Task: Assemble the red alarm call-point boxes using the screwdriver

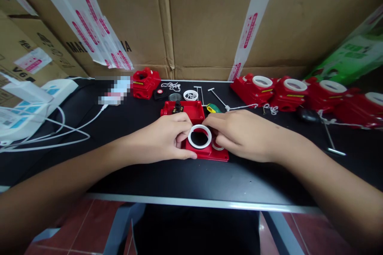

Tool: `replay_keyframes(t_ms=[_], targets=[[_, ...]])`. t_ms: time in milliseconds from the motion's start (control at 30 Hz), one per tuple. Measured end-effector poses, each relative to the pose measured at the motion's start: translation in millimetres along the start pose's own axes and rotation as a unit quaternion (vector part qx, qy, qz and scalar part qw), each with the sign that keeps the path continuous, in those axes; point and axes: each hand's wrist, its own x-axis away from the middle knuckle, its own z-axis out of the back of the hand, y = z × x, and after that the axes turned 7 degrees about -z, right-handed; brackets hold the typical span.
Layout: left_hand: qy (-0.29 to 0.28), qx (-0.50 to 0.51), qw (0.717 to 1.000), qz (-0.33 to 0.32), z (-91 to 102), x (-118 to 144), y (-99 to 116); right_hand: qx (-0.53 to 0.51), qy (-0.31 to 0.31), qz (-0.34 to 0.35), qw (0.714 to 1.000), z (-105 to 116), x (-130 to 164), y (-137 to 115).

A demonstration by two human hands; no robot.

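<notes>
A red housing cover point(220, 156) lies on the black table in front of me, with a white ring point(200, 147) around its round opening. My left hand point(166, 137) grips the cover's left side, fingers curled and thumb along the near edge. My right hand point(249, 137) is closed at the right of the ring, its bent fingers on the cover; its fingertips are partly hidden. A clear round piece point(218, 146) shows beside the ring, partly under the right hand. Just behind my hands stands an open red housing point(194, 109) with a dark part inside.
A green and yellow screwdriver handle point(213, 108), a white ring of screws point(190, 95) and a clear disc point(175, 97) lie behind. Several red housings point(254, 91) line the right, with T-handled tools point(332, 139) and cords. A power strip point(38, 107) stands left; cardboard boxes point(206, 24) wall the back.
</notes>
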Motion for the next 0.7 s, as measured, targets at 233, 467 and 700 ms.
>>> replay_keyframes(t_ms=[233, 467, 700], targets=[[0.003, -0.007, 1.0, -0.007, -0.6, 0.0, -2.4, -0.014, 0.075, 0.033, 0.997, -4.7, 1.9, -3.1], [0.008, -0.012, 1.0, 0.001, -1.0, 0.1, 0.8, -0.036, 0.058, 0.035, 0.997, -2.6, 1.5, -1.3], [0.014, 0.007, 1.0, 0.01, 5.4, 3.0, 3.5, -0.1, 0.135, 0.037, 0.985, 3.8, 5.0, 2.2]])
